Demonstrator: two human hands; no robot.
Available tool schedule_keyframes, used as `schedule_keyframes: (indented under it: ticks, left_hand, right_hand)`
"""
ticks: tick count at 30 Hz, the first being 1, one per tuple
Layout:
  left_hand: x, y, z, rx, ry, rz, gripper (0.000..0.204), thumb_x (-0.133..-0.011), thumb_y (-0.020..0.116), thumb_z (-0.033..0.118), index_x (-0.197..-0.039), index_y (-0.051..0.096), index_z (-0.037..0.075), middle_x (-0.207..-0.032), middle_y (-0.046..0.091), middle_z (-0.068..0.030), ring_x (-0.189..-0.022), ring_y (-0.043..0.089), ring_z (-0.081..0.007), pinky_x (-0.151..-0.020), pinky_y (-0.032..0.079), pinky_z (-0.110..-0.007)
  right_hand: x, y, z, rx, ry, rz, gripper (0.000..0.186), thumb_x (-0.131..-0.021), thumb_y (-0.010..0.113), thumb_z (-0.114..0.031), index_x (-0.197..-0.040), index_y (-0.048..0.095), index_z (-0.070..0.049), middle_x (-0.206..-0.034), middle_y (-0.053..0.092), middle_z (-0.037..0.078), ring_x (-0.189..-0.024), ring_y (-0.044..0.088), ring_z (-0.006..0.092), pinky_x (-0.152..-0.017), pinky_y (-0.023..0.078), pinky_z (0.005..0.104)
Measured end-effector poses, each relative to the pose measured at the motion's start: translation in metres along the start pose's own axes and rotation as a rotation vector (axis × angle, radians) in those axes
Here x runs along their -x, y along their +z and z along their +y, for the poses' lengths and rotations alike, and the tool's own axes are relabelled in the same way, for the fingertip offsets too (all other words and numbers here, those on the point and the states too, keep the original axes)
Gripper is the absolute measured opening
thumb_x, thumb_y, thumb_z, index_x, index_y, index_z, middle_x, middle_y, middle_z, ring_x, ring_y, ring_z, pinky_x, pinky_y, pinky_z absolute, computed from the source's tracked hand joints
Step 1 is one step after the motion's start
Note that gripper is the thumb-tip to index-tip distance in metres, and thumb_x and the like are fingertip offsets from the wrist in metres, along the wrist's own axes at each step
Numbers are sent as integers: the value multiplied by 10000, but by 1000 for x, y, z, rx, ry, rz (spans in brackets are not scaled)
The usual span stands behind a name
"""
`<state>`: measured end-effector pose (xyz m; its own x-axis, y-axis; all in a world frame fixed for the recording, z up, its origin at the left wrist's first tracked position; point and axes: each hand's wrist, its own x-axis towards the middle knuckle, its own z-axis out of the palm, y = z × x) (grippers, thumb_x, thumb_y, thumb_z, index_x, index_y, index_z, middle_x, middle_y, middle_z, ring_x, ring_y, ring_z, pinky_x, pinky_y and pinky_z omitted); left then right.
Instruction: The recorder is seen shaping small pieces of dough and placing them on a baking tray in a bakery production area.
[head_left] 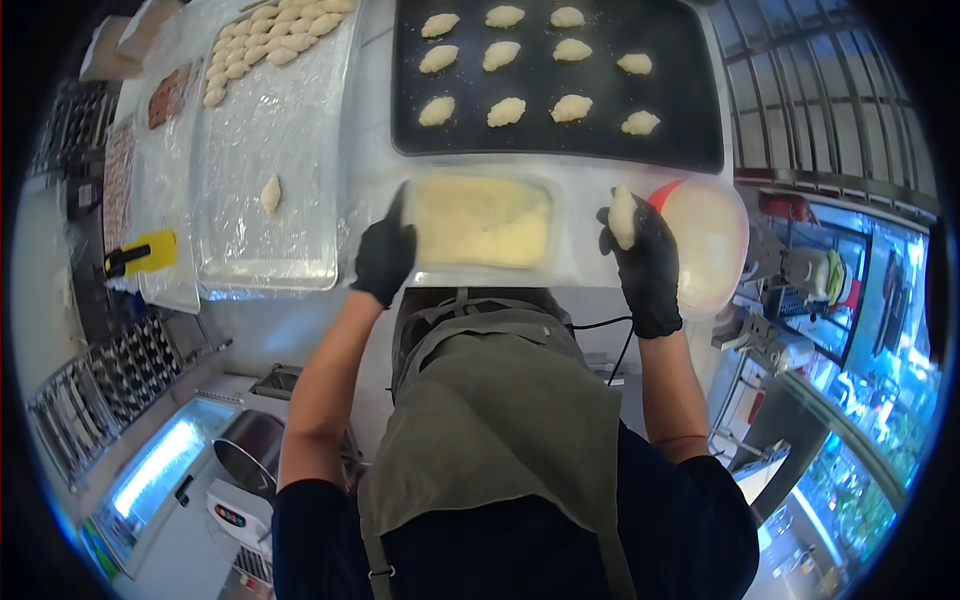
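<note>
My right hand [643, 275], in a black glove, pinches a pale, spindle-shaped piece of dough [622, 218] above the table's front edge. My left hand [386, 256], gloved alike, grips the left side of a clear rectangular container [546, 276] with its fingers closed on the wall. Fine yellow crumbs or powder [480, 222] fill that container, which stands right in front of me. Beyond it, a black baking tray [560, 135] carries several crumb-coated dough pieces [506, 111] in rows.
On the left, a plastic-lined tray [268, 140] holds many plain dough pieces [275, 32] at its far end and a single piece [271, 194] nearer me. Beside my right hand sits a round, cream-coloured tub [705, 245] with a red rim. A yellow-and-black tool [142, 254] lies farther left.
</note>
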<state>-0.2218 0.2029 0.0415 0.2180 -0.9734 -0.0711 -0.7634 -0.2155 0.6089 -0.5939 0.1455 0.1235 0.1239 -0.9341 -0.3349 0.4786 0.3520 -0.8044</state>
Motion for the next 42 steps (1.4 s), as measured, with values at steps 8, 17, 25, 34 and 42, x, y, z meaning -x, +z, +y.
schedule_keyframes:
  ticks: [8,17,25,34,42]
  left_hand:
    - [23,56,38,-21,-7,5,726,-822,601,52,-1514,428,189,-700,637,-142,-585,579,-325,-572,481,-418]
    - [22,-12,42,307,-14,237,339,-906,662,49,-1245,649,38,-874,698,-11,-671,575,-104,-620,461,-225]
    - [-62,-101,-144,-275,-81,263,669,-852,750,321,-1411,496,55,-1302,602,-189,-1164,580,-358,-982,492,-428]
    - [-82,-97,-189,-149,107,260,455,-864,700,225,-1284,601,80,-1122,640,-127,-946,636,-291,-850,524,-360]
    - [-20,-95,-98,813,-141,-75,674,-830,627,-29,-1468,437,77,-1124,598,-116,-957,633,-220,-775,547,-310]
  right_hand:
    - [-3,0,7,368,79,-40,435,-903,640,-61,-1321,567,34,-1110,668,154,-819,608,188,-723,487,273]
    - [-64,20,130,1240,-452,-344,400,-836,742,-177,-1218,667,-83,-1174,684,77,-970,652,237,-861,513,331]
    - [-52,44,144,1441,-620,-356,379,-819,711,-204,-1174,650,-86,-1157,633,105,-982,626,293,-856,502,412]
    - [-49,62,146,1557,-459,-347,390,-829,703,-164,-1204,643,-76,-1140,626,100,-991,631,289,-857,512,362]
    - [-48,64,150,1422,-502,-473,379,-833,697,-154,-1203,639,-94,-1149,630,73,-952,646,288,-826,526,372]
